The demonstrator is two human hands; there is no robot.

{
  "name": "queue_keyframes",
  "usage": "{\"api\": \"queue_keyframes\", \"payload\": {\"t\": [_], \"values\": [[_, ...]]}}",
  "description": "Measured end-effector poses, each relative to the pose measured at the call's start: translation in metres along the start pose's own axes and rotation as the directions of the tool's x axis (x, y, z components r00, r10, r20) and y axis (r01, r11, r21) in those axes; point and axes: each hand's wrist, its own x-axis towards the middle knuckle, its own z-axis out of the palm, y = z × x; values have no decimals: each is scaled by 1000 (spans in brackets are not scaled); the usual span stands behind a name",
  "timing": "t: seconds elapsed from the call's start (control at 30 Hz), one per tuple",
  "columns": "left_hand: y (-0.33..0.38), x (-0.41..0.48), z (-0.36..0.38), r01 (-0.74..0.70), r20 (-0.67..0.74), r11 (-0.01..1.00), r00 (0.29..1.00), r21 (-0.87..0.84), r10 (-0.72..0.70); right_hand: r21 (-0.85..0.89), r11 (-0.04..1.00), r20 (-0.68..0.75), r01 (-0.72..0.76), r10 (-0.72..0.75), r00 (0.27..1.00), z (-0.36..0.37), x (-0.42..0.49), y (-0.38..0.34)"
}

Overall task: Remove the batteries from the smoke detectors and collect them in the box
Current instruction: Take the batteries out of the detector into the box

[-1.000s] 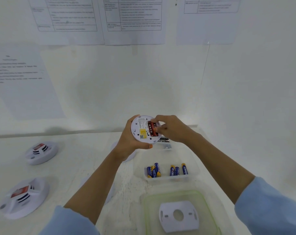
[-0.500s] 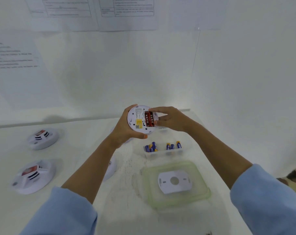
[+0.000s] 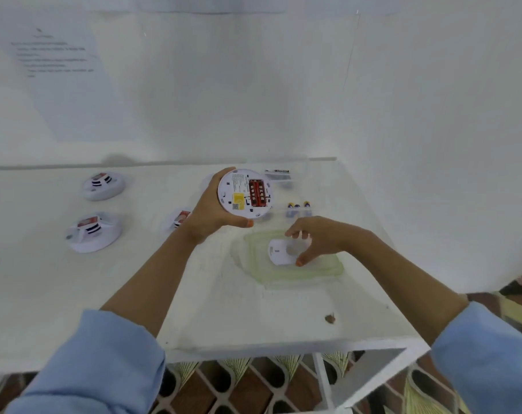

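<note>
My left hand [image 3: 207,215] grips a round white smoke detector [image 3: 243,194] above the table, its back facing me, with red batteries [image 3: 256,193] seated in the open compartment. My right hand [image 3: 316,237] arches over a white cover plate [image 3: 279,252] that lies on a green-rimmed lid [image 3: 322,270]. Its thumb tip sits at the plate's near edge and its fingers curl over the far edge. Just beyond, a clear box [image 3: 298,216] holds several blue batteries [image 3: 297,207], partly hidden by the detector.
Two more detectors [image 3: 104,185] [image 3: 93,231] stand at the left, and a third [image 3: 180,219] peeks out behind my left wrist. A dark-labelled pack [image 3: 277,174] lies at the back. Walls close off the back and right; the table's front edge is near.
My right hand left the detector's battery compartment and dropped down to the cover plate on the lid. My view tilted downward; my left hand still holds the detector.
</note>
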Motion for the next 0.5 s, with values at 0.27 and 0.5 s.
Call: {"api": "queue_keyframes", "payload": {"t": [0.27, 0.5], "values": [[6, -27, 12, 44, 14, 999, 999, -19, -43, -68, 998, 0, 9, -9, 1000, 7, 5, 2], [6, -28, 6, 42, 3, 998, 999, -37, -42, -68, 998, -105, 20, -27, 994, -28, -7, -2]]}}
